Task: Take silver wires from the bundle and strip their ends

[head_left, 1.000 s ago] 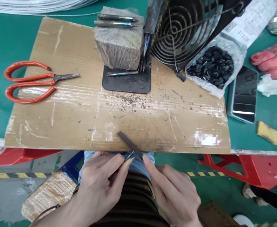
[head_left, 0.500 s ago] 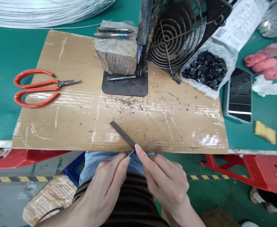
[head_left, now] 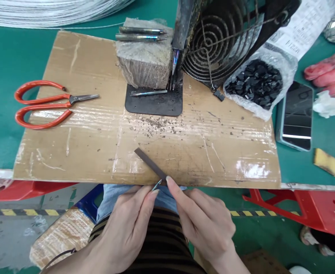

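Observation:
My right hand (head_left: 203,220) is closed on a flat dark file (head_left: 150,163), its thumb and index finger at the near end. The file slants up and left over the front edge of the cardboard sheet (head_left: 84,152). Between the thumb and fingers of my left hand (head_left: 130,220) is a thin pointed metal piece, apparently a soldering iron tip (head_left: 157,185). Its point shows by the file's near end; whether the two touch I cannot tell. The rest of the tip is hidden in my fingers.
Orange-handled scissors (head_left: 44,103) lie left. A grey block (head_left: 144,61) bears pointed metal rods (head_left: 141,37); another rod (head_left: 148,92) lies on the black base (head_left: 153,104). Right of them are a fan grille (head_left: 209,43), a bag of black pieces (head_left: 255,83), a phone (head_left: 295,114) and a sponge (head_left: 327,162).
The view has shifted slightly. More of the tip's point now shows past my left fingers, and its angle to the file has changed a little. Both hands keep their grip.

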Demonstrator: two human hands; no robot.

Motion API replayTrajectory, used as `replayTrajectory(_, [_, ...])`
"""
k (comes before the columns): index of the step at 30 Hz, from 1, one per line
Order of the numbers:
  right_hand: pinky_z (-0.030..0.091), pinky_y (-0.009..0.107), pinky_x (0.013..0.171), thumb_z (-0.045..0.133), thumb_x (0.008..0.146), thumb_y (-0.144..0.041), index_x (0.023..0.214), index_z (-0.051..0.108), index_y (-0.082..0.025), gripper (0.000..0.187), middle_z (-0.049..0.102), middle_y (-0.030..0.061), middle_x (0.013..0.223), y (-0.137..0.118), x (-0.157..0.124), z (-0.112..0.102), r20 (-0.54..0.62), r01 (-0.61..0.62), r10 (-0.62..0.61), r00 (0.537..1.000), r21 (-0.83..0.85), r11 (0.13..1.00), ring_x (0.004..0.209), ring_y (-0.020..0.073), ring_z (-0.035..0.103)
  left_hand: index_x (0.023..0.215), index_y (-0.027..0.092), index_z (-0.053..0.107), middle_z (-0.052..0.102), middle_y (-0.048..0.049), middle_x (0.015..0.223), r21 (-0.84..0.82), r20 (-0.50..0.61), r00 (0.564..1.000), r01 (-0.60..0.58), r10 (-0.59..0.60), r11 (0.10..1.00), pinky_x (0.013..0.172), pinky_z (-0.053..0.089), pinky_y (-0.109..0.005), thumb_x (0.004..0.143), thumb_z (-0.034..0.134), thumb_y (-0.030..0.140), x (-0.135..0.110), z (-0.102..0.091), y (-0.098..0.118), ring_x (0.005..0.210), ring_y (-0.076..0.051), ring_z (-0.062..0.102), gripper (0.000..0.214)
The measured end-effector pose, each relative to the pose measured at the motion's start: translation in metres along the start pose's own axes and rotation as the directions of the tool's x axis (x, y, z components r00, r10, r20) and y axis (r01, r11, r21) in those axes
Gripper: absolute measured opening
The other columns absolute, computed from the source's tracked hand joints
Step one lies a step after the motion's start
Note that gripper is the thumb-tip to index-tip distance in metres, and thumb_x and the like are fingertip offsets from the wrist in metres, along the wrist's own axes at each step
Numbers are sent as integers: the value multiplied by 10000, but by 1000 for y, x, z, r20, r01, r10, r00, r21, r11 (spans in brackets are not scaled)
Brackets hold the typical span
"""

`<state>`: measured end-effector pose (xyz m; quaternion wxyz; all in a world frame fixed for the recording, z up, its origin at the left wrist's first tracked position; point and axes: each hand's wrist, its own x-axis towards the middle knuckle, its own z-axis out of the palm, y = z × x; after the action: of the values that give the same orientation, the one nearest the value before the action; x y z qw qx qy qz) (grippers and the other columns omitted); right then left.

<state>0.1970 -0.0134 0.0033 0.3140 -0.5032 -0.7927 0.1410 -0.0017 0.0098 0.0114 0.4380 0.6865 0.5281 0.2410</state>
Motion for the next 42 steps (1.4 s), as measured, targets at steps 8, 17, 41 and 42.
replayTrajectory(8, [451,283,571,567,976,32,1373,664,-71,422,687,9,767,-4,-13,-5,4,-15,15,1000,15,1000,610,121,615,699,241,396,441,51,625,-181,139,974,205,-181,962,541,364,-267,1115,345,316,0,-3,1,567,-138,414,425])
replayTrajectory(17, [470,272,616,556,979,46,1398,656,-81,449,697,12,799,-2,-19,-5,-11,-30,30,999,9,1000,651,114,622,678,240,443,455,34,640,-215,197,926,362,-323,907,620,397,-286,1119,323,435,-6,-7,-3,616,-155,456,497])
replayTrajectory(41, [448,268,604,562,995,37,1312,695,-56,356,665,3,732,-7,-13,-6,5,-38,38,999,-13,999,602,114,577,682,240,411,467,54,613,-192,130,972,216,-194,957,544,353,-280,1100,373,302,5,-7,1,556,-137,414,424])
replayTrajectory(42, [445,269,603,568,994,37,1321,693,-62,363,657,-1,726,-6,-12,-5,-5,-39,39,999,-4,999,601,115,571,683,242,408,468,53,613,-199,138,973,212,-187,957,541,352,-282,1100,371,309,5,-7,1,555,-138,410,425])
